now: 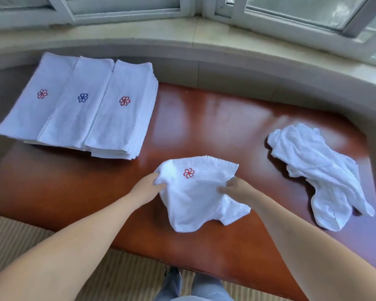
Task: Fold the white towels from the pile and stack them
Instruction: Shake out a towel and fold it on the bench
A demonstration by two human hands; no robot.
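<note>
A crumpled white towel [195, 196] with a red pinwheel mark lies at the middle front of the reddish wooden table [215, 127]. My left hand [149, 185] grips its left edge and my right hand [237, 189] pinches its right edge. Three stacks of folded white towels [80, 105] sit side by side at the far left, with red, blue and red marks on top. At the right lies a loose pile of unfolded white towels [321, 170].
A curved stone window ledge [204, 46] runs behind the table, with window frames above it. A striped rug [20, 235] covers the floor at the front left. My legs [193, 287] stand at the table's front edge.
</note>
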